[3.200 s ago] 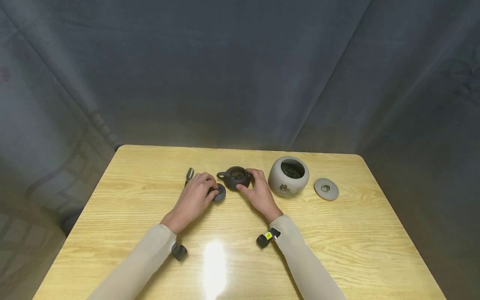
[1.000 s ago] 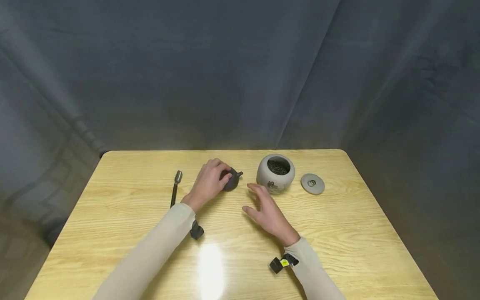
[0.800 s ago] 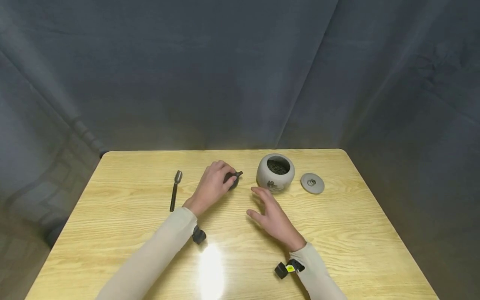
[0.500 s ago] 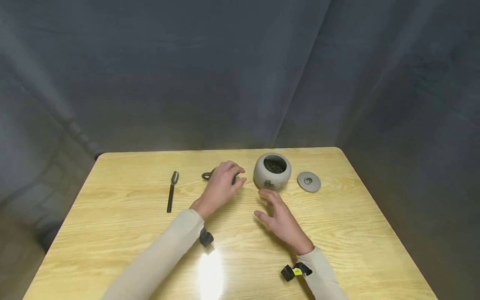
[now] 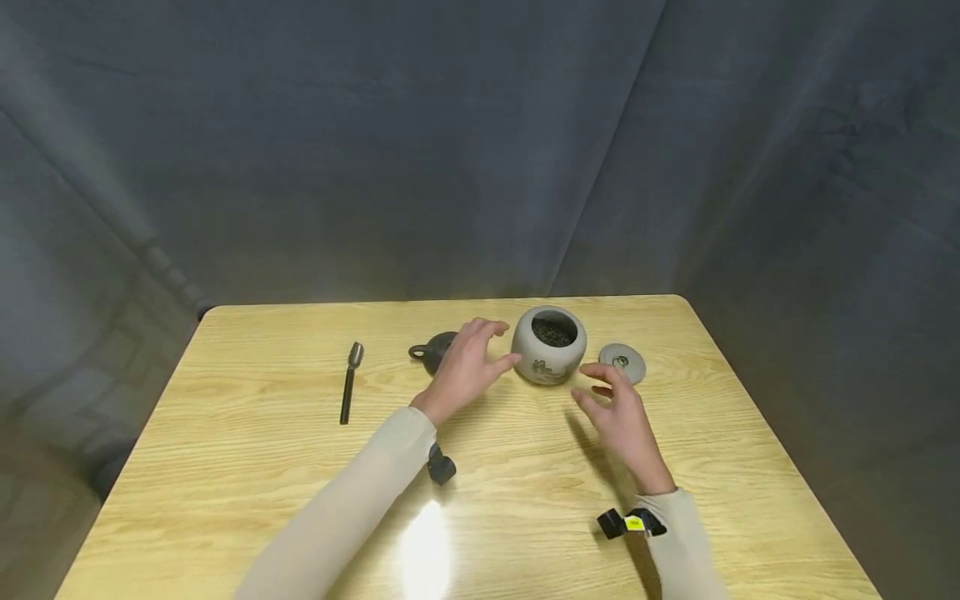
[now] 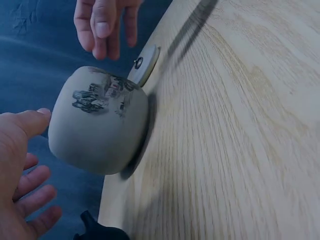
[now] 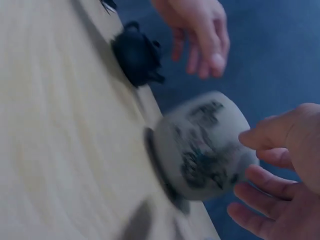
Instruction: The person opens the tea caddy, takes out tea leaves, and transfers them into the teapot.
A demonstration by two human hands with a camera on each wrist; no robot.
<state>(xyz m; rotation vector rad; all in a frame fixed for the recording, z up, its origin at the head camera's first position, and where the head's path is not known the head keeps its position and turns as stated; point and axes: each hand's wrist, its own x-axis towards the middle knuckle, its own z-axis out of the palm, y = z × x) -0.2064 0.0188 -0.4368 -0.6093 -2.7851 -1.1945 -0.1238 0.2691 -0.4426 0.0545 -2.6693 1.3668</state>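
Note:
A pale grey jar point(image 5: 547, 360) with a painted landscape stands uncovered on the table, dark tea leaves inside. My left hand point(image 5: 468, 360) hovers at its left side, fingers spread and thumb near the jar wall. On the other side my right hand point(image 5: 618, 412) is raised, fingers loosely bent and holding nothing. The dark teapot point(image 5: 432, 353) sits left of the jar, partly hidden behind my left hand in the head view. In the right wrist view, the teapot point(image 7: 136, 55) has its knobbed lid on. The jar's flat grey lid point(image 5: 630, 364) lies right of the jar.
A tea scoop point(image 5: 349, 382) with a dark handle and metal head lies on the left of the wooden table point(image 5: 247, 467). Grey curtains point(image 5: 420, 167) hang behind the table and at both sides.
The teapot, uncovered 3.2 seconds ago, now has its lid on. My left hand has come off the teapot and moved right to the jar. My right hand has moved right, past the jar's front.

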